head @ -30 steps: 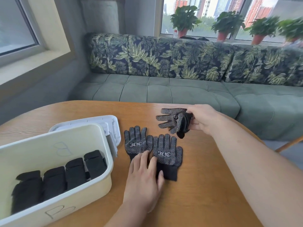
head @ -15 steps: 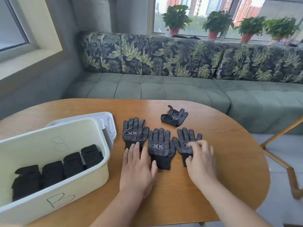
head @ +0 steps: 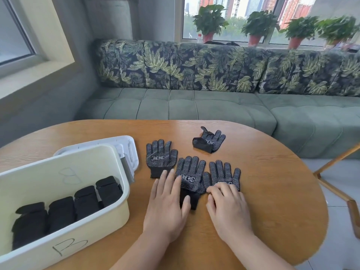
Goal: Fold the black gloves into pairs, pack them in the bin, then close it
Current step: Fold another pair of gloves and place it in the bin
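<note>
Item: black gloves, knit, dotted palms
- Handling: judged light, limp, grippy on dotted side; best taken at cuff, laid palm to palm
- Location: three lay flat in close-set row mid-tabletop (head: 272,191): left glove (head: 159,158), middle glove (head: 191,176), right glove (head: 226,175); fourth glove (head: 209,140) crumpled, apart, farther back
- Left hand (head: 167,209): flat, fingers (head: 176,182) straight, slightly spread over cuffs of left and middle gloves
- Right hand (head: 228,207): on right glove, fingers bent; pinch or press, could not tell
- Bin (head: 116,191): at left, open, held four folded bundles (head: 85,199) in row
- Lid (head: 128,147): lay behind bin
</note>
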